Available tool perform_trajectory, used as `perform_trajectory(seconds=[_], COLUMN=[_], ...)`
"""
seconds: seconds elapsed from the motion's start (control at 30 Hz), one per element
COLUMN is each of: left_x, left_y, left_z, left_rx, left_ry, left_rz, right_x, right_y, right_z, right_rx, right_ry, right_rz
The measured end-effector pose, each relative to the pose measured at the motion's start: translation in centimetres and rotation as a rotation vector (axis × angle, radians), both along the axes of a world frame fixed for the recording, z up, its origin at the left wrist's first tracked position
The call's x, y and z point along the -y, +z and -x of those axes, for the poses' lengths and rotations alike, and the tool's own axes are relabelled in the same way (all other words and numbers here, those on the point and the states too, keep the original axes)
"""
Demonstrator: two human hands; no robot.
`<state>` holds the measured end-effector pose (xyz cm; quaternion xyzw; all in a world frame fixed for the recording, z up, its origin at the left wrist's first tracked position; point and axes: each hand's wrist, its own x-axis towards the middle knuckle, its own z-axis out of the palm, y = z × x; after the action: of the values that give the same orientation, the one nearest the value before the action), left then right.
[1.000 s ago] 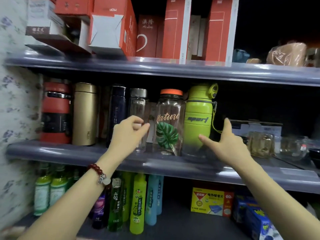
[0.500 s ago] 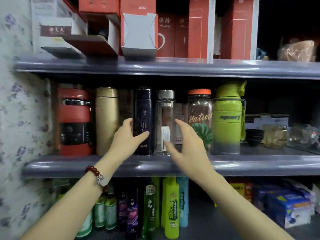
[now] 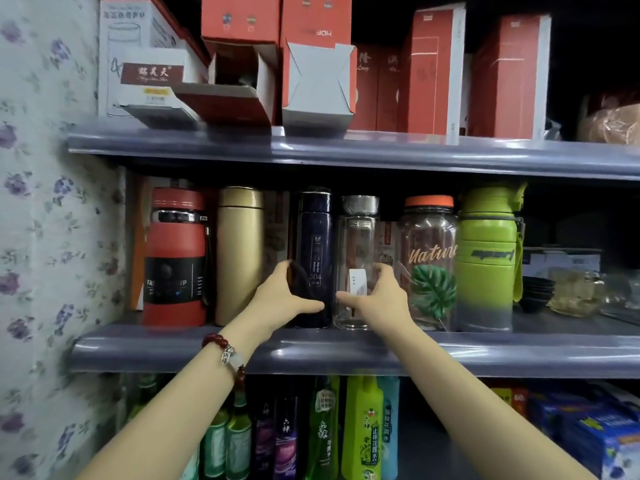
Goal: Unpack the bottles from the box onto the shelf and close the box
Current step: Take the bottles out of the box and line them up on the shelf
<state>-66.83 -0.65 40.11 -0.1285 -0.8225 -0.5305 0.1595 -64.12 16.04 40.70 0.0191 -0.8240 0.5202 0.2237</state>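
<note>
Our left hand [image 3: 281, 299] curled round the dark blue bottle [image 3: 314, 237], our right hand [image 3: 379, 299] wrapped round the clear glass bottle [image 3: 356, 244] just beside it, both bottles upright on the middle shelf [image 3: 450, 355], between gold flask [image 3: 239, 251] and leaf-print jar [image 3: 429, 258].

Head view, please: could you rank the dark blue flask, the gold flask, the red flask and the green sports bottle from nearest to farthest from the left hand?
1. Dark blue flask, gripped by the left hand.
2. Gold flask, just to the hand's left.
3. Red flask, further left by the wall.
4. Green sports bottle, far right, beyond the clear bottles.
</note>
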Motion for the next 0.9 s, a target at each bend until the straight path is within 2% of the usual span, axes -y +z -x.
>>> perform_trajectory(seconds=[0.17, 0.4, 0.63, 0.9], left_x=[0.4, -0.7, 0.7, 1.0], left_y=[0.1, 0.2, -0.1, -0.2], left_z=[0.5, 0.3, 0.5, 0.4], left_rx=[0.034, -0.094, -0.059, -0.027], left_ry=[-0.005, 0.103, 0.074, 0.041], left_rz=[-0.028, -0.002, 0.041, 0.037], right_x=[-0.5, -0.7, -1.8, -2.1], right_y=[-0.4, -0.2, 0.2, 0.3], right_z=[0.3, 0.4, -0.1, -0.2], right_rx=[-0.016, -0.012, 0.047, 0.098], right_ry=[0.007, 0.054, 0.232, 0.286], right_rz=[-0.007, -0.006, 0.032, 0.056])
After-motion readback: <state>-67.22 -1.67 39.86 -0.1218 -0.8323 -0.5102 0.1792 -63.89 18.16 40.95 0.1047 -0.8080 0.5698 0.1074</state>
